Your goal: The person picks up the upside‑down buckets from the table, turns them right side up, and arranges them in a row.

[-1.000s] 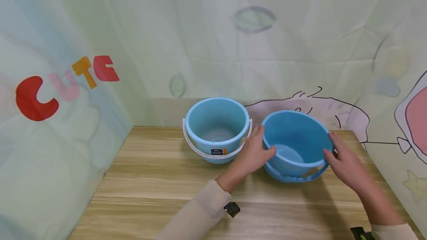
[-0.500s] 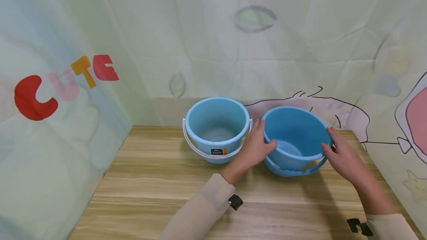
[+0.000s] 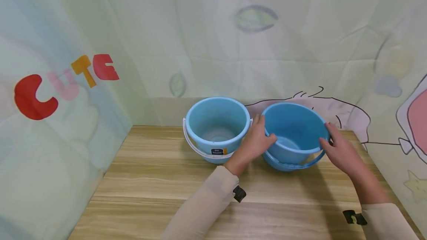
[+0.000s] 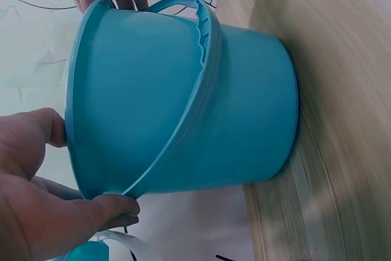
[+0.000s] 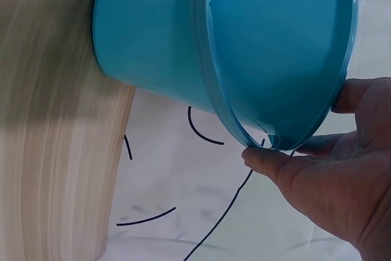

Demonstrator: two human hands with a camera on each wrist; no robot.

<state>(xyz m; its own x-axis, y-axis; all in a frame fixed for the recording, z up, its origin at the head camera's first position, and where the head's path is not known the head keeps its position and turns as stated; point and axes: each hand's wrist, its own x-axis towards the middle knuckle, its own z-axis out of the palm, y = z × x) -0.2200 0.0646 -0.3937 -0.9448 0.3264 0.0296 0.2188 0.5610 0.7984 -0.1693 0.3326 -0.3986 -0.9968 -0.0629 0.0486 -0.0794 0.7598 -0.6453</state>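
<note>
Both hands hold a blue plastic bucket [image 3: 295, 123] by opposite sides of its rim, at the right of the head view. My left hand [image 3: 255, 140] grips the left side, its thumb near the front of the rim. On the right side, my right hand [image 3: 343, 153] pinches the rim near the handle's end. The bucket's own blue handle [image 4: 183, 120] hangs down across its front. In the left wrist view the bucket's base is close to the tabletop. A lighter blue bucket [image 3: 217, 116] with a white handle [image 3: 193, 145] stands just left, partly behind my left hand.
The wood-grain table [image 3: 156, 184] extends in front and to the left. Printed cloth [image 3: 213, 47] hangs behind and at both sides, close to the table's back edge. A dark strap piece [image 3: 239, 193] sits at the left cuff, another [image 3: 354, 217] at the right.
The darker blue bucket has moved back toward the rear cloth and slightly left, with both hands holding its rim throughout. The lighter bucket has stayed in place.
</note>
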